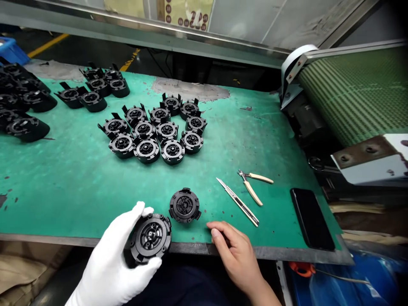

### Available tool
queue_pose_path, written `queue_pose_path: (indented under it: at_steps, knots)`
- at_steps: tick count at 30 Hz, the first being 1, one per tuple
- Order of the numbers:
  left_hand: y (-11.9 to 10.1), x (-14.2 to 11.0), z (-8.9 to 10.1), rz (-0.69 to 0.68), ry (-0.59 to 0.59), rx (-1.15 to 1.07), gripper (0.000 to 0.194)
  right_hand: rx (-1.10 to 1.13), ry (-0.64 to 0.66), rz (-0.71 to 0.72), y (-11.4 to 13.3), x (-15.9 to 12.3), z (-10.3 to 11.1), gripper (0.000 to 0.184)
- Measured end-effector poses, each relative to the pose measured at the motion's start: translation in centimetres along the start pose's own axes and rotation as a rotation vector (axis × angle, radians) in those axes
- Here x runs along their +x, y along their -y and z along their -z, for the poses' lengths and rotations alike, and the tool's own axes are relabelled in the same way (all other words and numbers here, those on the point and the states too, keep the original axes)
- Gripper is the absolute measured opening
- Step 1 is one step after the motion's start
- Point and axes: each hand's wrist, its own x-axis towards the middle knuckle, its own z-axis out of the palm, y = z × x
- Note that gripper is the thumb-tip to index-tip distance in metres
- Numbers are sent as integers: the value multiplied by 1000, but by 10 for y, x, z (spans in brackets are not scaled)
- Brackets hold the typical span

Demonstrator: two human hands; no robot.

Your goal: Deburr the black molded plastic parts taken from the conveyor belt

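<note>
My left hand, in a white glove, is wrapped round a black round plastic part at the table's front edge. The part's ringed face, with a central hub, is turned up towards me. Just beyond it, a second black round plastic part with side tabs lies on the green table top. My bare right hand is to the right of that second part, apart from it, over the front edge. Its index finger and thumb are stretched out with nothing between them; the other fingers are partly hidden.
Several similar black parts stand grouped mid-table, with more at the left. A utility knife, cream-handled nippers and a phone lie to the right on the green table top. A green conveyor belt borders the right.
</note>
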Motion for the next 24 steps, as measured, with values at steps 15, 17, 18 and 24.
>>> queue_pose_path:
  at_steps: [15,17,18,24]
  knots:
    - [50,11,-16,264,-202,166,86,19,-39,75,0,4,-1,19]
    - [48,11,-16,268,-185,155,83,16,-49,78,0,4,-1,19]
    - [47,11,-16,270,-177,147,82,12,-55,80,0,5,-1,19]
    - [48,15,-15,253,-179,198,81,-31,-77,110,-4,3,0,19]
